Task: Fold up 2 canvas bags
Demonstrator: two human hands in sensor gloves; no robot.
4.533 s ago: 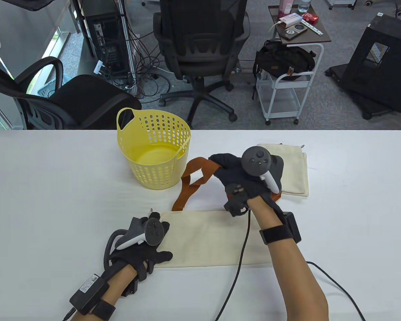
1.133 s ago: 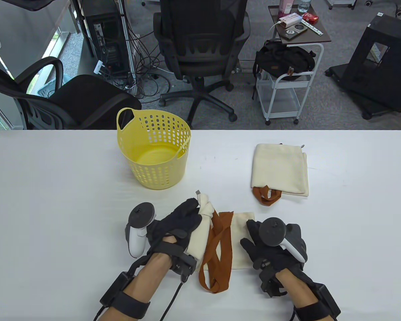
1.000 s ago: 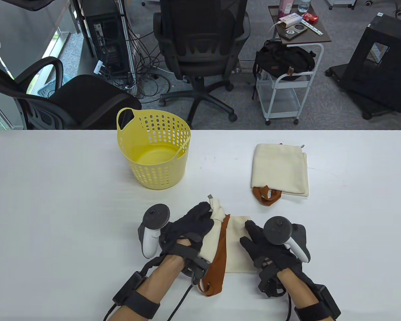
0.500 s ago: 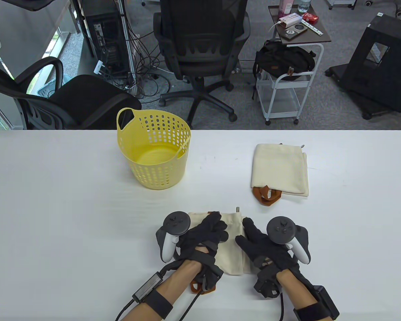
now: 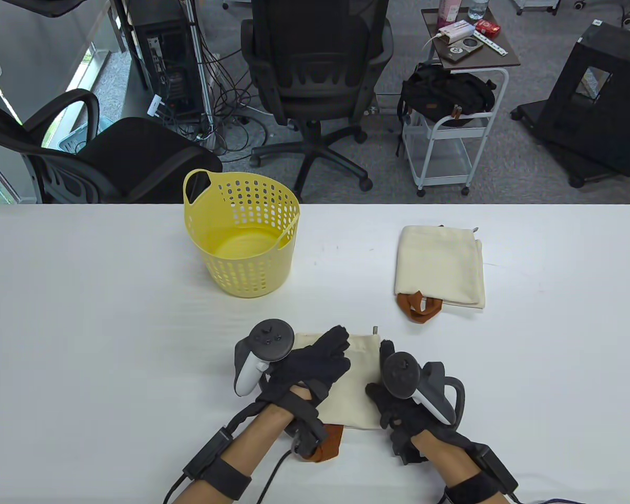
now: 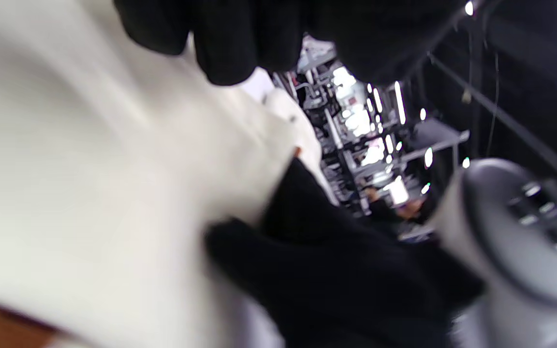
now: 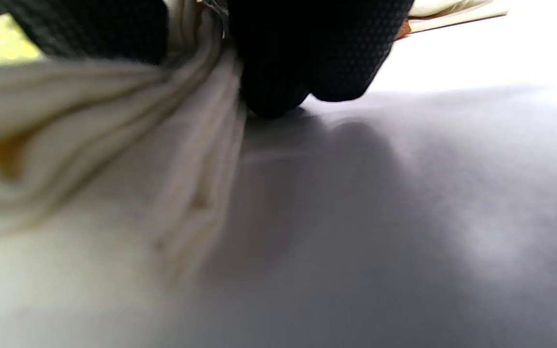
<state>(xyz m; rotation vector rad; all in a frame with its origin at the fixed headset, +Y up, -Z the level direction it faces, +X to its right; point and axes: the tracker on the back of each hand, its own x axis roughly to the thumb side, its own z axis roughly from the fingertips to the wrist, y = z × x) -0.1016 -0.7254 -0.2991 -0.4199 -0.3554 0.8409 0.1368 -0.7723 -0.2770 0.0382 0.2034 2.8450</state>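
the left hand (image 5: 310, 367) lay flat on the near canvas bag (image 5: 354, 394) at the table's (image 5: 84, 315) front edge, the right hand (image 5: 399, 404) apparently gripping its right edge — best pressed evenly, edges squared, brown handles (image 5: 328, 446) tucked in.

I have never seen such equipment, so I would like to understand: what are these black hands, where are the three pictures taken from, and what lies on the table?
These are a person's hands in black sensor gloves, with a tracker strapped to each. The table view looks down from above; the two blurry views come from wrist cameras. The left hand rests flat on a folded cream canvas bag; the right hand has its fingers at the bag's right edge. Nothing is lifted. The white table also carries a second folded bag and a yellow perforated basket.
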